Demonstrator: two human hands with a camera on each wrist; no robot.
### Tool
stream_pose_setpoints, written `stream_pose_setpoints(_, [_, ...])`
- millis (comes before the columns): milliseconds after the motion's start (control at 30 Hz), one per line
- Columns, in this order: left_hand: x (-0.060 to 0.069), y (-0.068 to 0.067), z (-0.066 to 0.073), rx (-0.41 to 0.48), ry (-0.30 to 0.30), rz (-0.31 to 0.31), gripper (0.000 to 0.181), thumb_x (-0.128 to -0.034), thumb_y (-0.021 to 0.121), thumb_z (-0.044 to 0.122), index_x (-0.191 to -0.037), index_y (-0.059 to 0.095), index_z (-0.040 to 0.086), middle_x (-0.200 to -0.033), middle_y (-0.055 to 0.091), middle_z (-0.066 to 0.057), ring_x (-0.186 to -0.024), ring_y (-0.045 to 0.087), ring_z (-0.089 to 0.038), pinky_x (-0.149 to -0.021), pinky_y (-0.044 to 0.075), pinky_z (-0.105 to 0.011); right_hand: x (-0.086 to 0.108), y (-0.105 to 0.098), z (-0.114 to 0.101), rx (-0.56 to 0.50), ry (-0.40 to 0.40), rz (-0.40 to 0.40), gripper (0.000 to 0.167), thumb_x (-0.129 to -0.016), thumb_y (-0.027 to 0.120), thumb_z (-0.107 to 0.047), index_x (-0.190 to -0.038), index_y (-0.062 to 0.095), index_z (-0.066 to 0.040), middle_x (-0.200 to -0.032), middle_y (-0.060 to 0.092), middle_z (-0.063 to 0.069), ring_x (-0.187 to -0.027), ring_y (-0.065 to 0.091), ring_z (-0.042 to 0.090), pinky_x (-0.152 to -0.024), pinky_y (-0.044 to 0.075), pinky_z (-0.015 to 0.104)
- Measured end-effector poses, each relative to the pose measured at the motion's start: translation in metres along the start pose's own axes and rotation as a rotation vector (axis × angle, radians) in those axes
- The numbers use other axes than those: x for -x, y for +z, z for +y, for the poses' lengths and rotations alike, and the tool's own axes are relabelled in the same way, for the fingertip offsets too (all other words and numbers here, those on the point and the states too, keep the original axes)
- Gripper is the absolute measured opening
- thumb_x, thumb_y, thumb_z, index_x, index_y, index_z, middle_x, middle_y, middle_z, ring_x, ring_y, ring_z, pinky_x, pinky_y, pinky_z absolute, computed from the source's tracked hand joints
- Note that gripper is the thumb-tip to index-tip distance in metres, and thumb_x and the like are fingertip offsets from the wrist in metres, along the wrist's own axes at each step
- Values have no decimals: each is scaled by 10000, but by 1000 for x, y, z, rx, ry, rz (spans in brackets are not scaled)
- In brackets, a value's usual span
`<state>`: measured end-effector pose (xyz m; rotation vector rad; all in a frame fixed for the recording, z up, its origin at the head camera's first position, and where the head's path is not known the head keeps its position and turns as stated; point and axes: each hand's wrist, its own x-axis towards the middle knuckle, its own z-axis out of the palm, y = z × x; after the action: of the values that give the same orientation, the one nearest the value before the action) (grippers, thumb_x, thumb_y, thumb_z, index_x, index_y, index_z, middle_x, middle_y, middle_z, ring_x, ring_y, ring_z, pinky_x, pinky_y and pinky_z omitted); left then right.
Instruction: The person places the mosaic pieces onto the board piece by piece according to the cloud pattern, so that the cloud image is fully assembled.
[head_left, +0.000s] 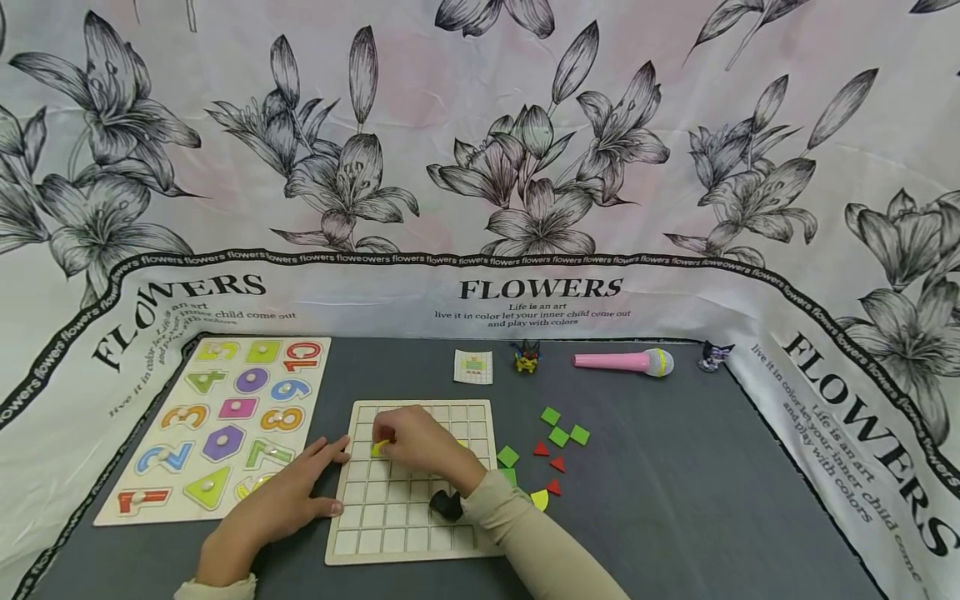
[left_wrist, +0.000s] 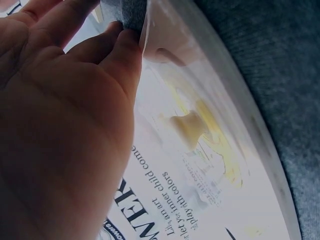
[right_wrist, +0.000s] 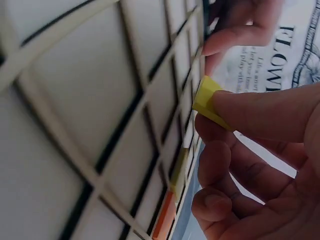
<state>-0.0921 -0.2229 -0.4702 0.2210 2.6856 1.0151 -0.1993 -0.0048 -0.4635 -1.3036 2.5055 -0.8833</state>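
Observation:
A yellow piece [right_wrist: 206, 98] is pinched between the thumb and fingers of my right hand [right_wrist: 265, 145] in the right wrist view, close to the grid board. In the head view my right hand [head_left: 420, 442] is over the upper left part of the wooden grid board [head_left: 367, 542], with the yellow piece [head_left: 378, 448] at its fingertips. My left hand [head_left: 288, 500] touches the board's left edge with fingers extended. An orange piece [right_wrist: 164, 215] and another yellow piece [right_wrist: 178, 170] lie in the board's cells.
A number and shape puzzle [head_left: 176, 417] lies at the left. Right of the board are green squares [head_left: 558, 436], red triangles [head_left: 557, 464] and a yellow piece [head_left: 540, 499]. Behind stand a picture card [head_left: 473, 367], a small figure [head_left: 527, 358] and a pink microphone [head_left: 622, 362].

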Motion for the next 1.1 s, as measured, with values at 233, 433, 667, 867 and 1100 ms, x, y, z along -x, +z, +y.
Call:
stream_pose_setpoints(233, [-1, -1, 2, -8, -2, 1, 809, -884, 890, 228, -1565, 505, 25, -1619, 434, -277, -1540, 250, -566, -1151, 314, -732, -2, 5, 1, 142, -40, -7, 159, -950, 726, 45, -931, 724, -113, -860, 693, -40, -758, 561, 47, -769, 469, 189])
stream_pose_setpoints(433, [1, 0, 1, -4, 0, -2, 781, -876, 895, 220, -1541, 532, 30, -1629, 427, -269, -1538, 250, -567, -1156, 305, -732, -2, 6, 2, 215, -48, -2, 178, -946, 704, 30, -909, 769, -132, -840, 637, -52, -801, 514, 89, -819, 442, 228])
stream_pose_setpoints(667, [0, 2, 0, -4, -3, 5, 769, -874, 896, 224, -1532, 543, 42, -1640, 410, -272, -1539, 256, -563, -1157, 305, -732, -5, 5, 4, 153, -78, -36, 202, -949, 683, 86, -878, 755, -88, -841, 704, -5, -773, 596, 82, -769, 478, 186])
stream_pose_setpoints(867, [1, 1, 2, -7, -3, 1, 750, -876, 895, 223, -1519, 554, 43, -1646, 400, -272, -1539, 255, -564, -1155, 307, -734, -7, 3, 4, 119, -54, -70, 223, -962, 661, 102, -876, 771, -73, -869, 736, 10, -787, 616, 81, -779, 490, 178])
stream_pose_setpoints(1100, [1, 0, 2, -12, 1, 1, 734, -875, 896, 223, -1504, 565, 40, -1646, 403, -267, -1537, 255, -565, -1152, 303, -741, -7, 5, 5, 127, -29, -67, 234, -953, 651, 103, -930, 801, -74, -915, 759, 3, -831, 651, 83, -814, 508, 174])
